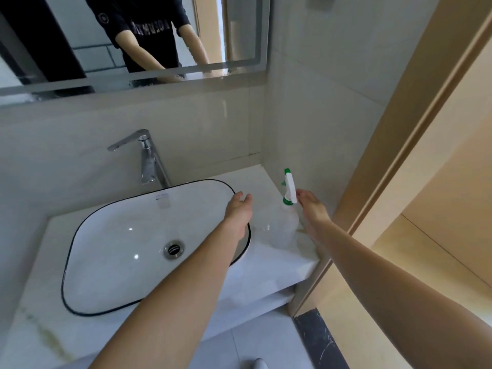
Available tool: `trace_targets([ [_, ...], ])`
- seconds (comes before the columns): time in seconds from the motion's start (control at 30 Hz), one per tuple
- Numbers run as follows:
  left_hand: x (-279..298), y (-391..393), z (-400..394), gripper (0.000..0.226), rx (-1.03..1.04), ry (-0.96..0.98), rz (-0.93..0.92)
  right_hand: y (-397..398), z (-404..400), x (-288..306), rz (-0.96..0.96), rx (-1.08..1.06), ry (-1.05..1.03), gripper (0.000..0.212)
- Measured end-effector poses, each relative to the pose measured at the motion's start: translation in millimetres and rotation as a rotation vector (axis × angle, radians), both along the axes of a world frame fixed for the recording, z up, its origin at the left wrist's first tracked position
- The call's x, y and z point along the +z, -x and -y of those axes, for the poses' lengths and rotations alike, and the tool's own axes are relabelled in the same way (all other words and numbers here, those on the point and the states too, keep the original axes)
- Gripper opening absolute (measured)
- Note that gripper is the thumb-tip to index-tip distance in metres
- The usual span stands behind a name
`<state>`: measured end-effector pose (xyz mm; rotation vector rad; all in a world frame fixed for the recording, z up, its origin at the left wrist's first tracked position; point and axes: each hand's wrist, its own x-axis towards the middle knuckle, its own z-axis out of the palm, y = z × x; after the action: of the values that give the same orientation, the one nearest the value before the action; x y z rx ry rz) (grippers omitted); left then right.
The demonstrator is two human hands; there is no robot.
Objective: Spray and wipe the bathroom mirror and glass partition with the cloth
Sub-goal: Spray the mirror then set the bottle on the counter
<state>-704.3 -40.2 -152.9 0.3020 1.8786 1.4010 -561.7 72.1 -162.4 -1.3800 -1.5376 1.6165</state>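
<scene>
Head camera looks steeply down, close over the sink point(87, 251).

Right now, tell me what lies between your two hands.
In the head view, only the spray bottle stands between the left hand and right hand, on the white counter.

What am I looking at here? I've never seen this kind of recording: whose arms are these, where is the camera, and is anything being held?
The single picture comes from a camera on a person's head, looking down at their own bare arms. There is no machine. Below is a white sink with a tap, set in a pale counter; above hangs the mirror, reflecting the person. A spray bottle stands on the counter beside the wall. The right hand reaches its trigger top, fingers close or touching, not yet gripping. The left hand hovers open over the sink's edge. No cloth is visible.
</scene>
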Motion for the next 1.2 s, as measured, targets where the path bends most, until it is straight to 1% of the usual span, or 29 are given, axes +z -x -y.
trace_targets([
  [0.17,9,1,53,0.052,0.047,-0.005,-0.030,-14,30,3,0.032,-0.035,-0.025,0.037],
  [0.3,9,2,94,0.052,0.079,0.000,-0.046,-25,51,1,0.019,-0.073,-0.016,0.040],
  [0.47,6,7,138,0.051,0.158,-0.025,-0.010,-32,77,0,0.027,-0.114,-0.015,0.039],
  [0.57,3,10,165,0.049,0.220,-0.063,0.018,-25,101,-13,0.027,-0.071,-0.017,0.036],
  [0.73,2,30,215,0.049,0.335,-0.119,0.006,22,152,-9,-0.074,0.121,-0.114,0.027],
  [0.9,12,53,264,0.048,0.495,-0.135,-0.038,85,185,10,-0.122,0.386,-0.195,0.028],
  [1.07,12,60,323,0.043,0.741,-0.130,-0.112,138,233,14,-0.174,0.659,-0.170,0.029],
  [1.2,-1,40,374,0.039,0.994,-0.096,-0.130,152,286,1,-0.177,0.916,-0.106,0.023],
])
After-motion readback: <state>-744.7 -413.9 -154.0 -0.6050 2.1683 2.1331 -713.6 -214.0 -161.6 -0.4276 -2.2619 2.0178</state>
